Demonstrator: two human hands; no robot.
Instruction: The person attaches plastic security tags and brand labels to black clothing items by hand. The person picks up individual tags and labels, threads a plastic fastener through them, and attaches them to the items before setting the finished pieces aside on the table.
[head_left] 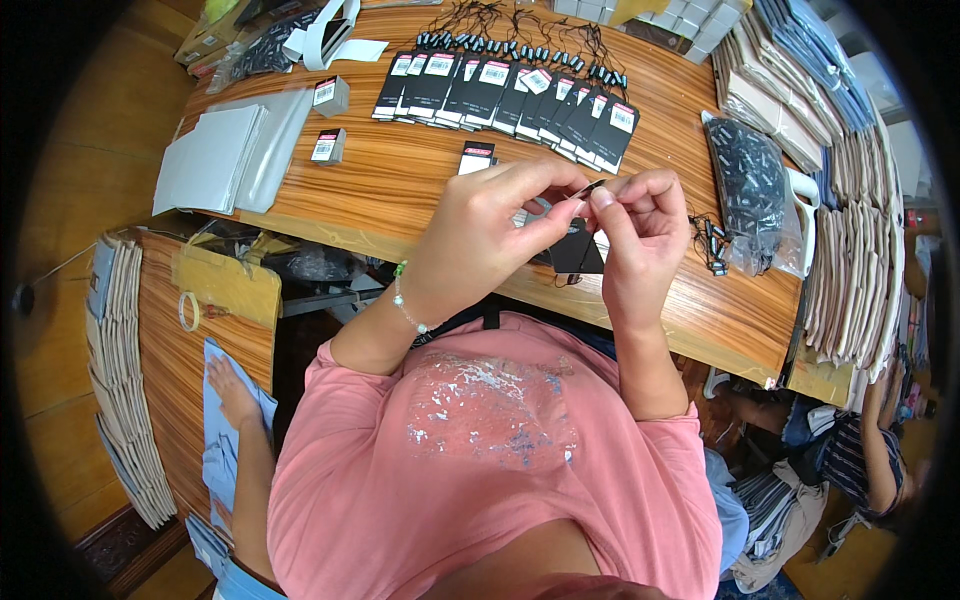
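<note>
Tag (574, 255) hangs just below the pinched fingertips of left hand (505, 210) and right hand (645, 220), which grip a small dark piece (596, 186), probably its cord. Slack pinching could drop the tag; hard tugging could crease it. Cords (712, 242) right of the right hand could tangle.

Head-worn L fisheye cam looks steeply down past the pink shirt (480, 500) to the desk (380, 190). Upright pic, v. wide: shirt v. near, desk a bit farther, edges bending twd dark rim.
</note>
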